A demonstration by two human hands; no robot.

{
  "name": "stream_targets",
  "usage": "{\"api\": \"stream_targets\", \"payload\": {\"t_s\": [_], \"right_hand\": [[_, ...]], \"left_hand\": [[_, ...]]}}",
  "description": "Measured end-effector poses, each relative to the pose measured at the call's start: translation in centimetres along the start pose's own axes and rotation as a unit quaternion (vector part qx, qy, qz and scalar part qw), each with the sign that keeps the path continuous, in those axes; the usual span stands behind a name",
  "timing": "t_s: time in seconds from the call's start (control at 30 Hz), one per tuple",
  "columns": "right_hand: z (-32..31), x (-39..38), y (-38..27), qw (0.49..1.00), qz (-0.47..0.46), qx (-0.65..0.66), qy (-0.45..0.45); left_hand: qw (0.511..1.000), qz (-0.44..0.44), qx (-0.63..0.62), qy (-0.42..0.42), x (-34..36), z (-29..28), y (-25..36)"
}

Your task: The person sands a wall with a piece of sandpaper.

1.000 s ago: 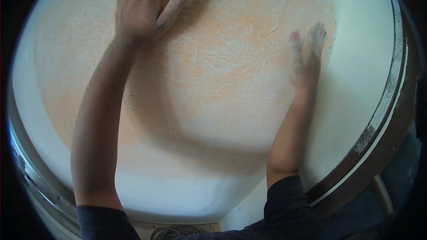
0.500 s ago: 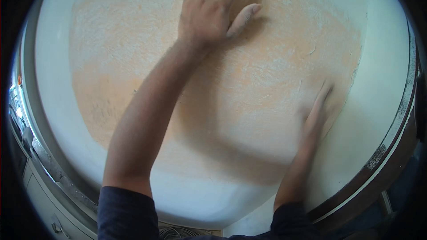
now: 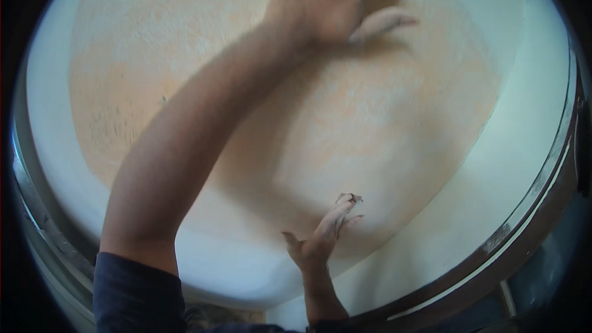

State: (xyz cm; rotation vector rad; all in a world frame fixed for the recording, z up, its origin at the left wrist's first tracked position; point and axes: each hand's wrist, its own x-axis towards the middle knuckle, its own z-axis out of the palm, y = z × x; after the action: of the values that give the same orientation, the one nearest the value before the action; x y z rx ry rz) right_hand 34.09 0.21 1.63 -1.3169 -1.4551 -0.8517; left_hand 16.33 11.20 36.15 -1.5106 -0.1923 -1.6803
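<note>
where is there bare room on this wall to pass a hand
On the wall, one free patch lies between the left hand above and the right hand below, reaching the pale strip at right. Another lies left of the left forearm. It is crowded at top centre, around the left hand.

Wall [image 3: 240,277]: pale along left and lower edges. Peach-orange patch [image 3: 364,98] fills the middle, whitish film [image 3: 339,154] smeared over it; short dark marks [image 3: 116,120] toward patch's left edge.
</note>
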Motion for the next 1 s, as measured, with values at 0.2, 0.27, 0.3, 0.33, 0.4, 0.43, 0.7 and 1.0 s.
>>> {"api": "stream_targets", "payload": {"t_s": [0.2,0.27,0.3,0.33,0.4,0.43,0.7,1.0], "right_hand": [[-5.5,25.2,-4.7,0.993,-0.090,-0.055,0.050],[-6.2,29.4,-5.5,0.995,-0.064,-0.020,0.069],[-6.1,29.1,-5.7,0.996,-0.063,-0.022,0.067],[-5.8,28.5,-6.0,0.996,-0.055,-0.030,0.060],[-4.6,25.2,-6.3,0.996,-0.058,-0.056,0.041],[-3.3,21.3,-6.3,0.995,-0.071,-0.068,0.032],[-0.7,7.6,-3.1,0.996,-0.053,-0.034,0.059],[-4.3,30.9,-7.1,0.987,-0.088,-0.099,0.092]], "left_hand": [[0.996,-0.020,-0.056,0.065,-0.1,-2.3,-2.1],[0.997,0.000,-0.081,0.020,0.0,-1.8,-1.4],[0.995,0.020,-0.082,0.052,0.3,-1.8,-1.1],[0.995,0.018,-0.084,0.053,-0.1,-2.5,-1.1],[0.983,0.024,-0.145,-0.109,-1.6,-5.7,-0.6],[0.983,0.013,-0.152,-0.097,-2.4,-7.5,-0.2],[0.984,-0.042,-0.142,-0.095,-10.5,-13.7,0.0],[0.984,-0.158,-0.048,-0.068,-13.3,-13.1,-4.1]]}}
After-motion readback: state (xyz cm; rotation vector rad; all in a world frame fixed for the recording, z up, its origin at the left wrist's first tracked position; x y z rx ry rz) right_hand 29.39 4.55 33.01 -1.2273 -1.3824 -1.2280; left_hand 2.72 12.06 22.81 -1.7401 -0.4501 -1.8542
